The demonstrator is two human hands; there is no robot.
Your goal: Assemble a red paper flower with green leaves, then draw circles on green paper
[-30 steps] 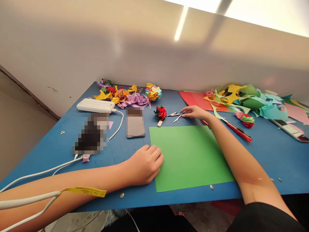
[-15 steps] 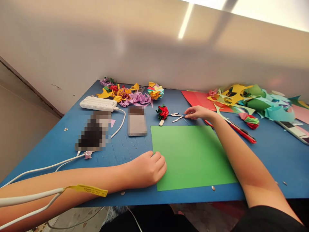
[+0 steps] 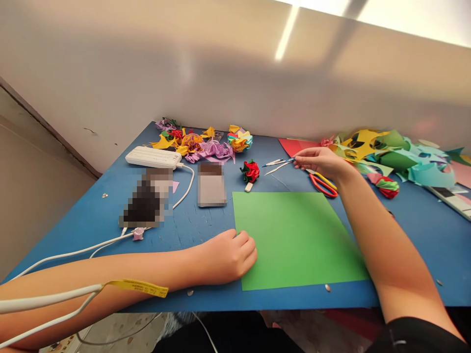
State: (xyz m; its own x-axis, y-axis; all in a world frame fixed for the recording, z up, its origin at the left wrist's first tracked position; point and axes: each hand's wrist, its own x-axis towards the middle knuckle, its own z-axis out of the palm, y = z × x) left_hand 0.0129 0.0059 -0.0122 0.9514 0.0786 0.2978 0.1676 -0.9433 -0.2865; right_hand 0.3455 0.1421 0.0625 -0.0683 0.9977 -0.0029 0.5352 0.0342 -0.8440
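A green paper sheet [image 3: 294, 235] lies flat on the blue table [image 3: 191, 225]. My left hand [image 3: 228, 257] rests curled at the sheet's left edge, fingers folded and touching the paper. My right hand [image 3: 322, 162] is lifted beyond the sheet's far edge, pinching the blue top of a small compass [image 3: 277, 164] whose two thin legs point left. Red-handled scissors [image 3: 324, 184] lie just under that hand. A small red and green paper flower [image 3: 250, 171] sits left of the compass.
Several paper flowers [image 3: 202, 142] lie at the back, beside a white power bank [image 3: 152, 158] with a cable [image 3: 73, 255], a phone [image 3: 211, 184] and a blurred object [image 3: 145, 203]. Coloured paper scraps [image 3: 390, 152] and a ruler [image 3: 452, 198] cover the right. A wall rises behind.
My right hand has lifted the compass off the table and drawn it back to the right. The red scissors now show under it. My left hand has stayed put.
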